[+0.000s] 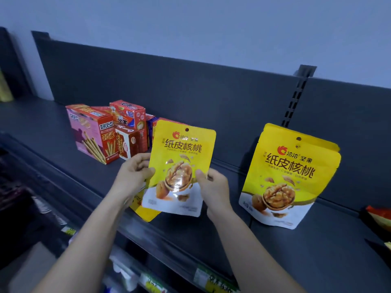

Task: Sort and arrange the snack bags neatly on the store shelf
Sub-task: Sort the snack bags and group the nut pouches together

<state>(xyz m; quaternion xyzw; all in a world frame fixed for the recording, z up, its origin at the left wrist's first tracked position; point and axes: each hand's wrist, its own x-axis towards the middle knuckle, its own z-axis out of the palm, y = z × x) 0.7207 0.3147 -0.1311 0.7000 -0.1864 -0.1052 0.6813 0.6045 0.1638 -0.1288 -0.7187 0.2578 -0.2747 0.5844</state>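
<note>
Yellow bag (pixel 182 166): a snack bag with a walnut picture on it. It is up in the air over the front part of the shelf, tipped a little to the right. Both hands hold it, one on each side.
Left hand (pixel 133 174): it grips the left edge of the yellow bag. The thumb lies on the front and the fingers curl round the back.
Right hand (pixel 213 185): it pinches the right edge, a bit lower down. The thumb is on the front and the fingers are behind.
Second bag (pixel 146 212): also yellow. Only a corner peeks out below the left hand, behind the first bag. I cannot tell if the left hand holds it too.
Standing bag (pixel 289 178): the same kind of bag. It stands upright on the shelf to the right, well apart from the hands.
Bag behind (pixel 330 144): one more yellow bag stands right behind the standing bag and touches it. Only its top shows.
Shelf (pixel 317 250): dark grey, with a dark grey back panel (pixel 190 85).
Boxes (pixel 93 132): pink and red snack boxes packed close together at the left, near the back panel.
Red and yellow pack (pixel 378 216): lies at the right edge, partly cut off.
Price tags (pixel 211 280): yellow-green, on a lower shelf edge, too blurry to read.
</note>
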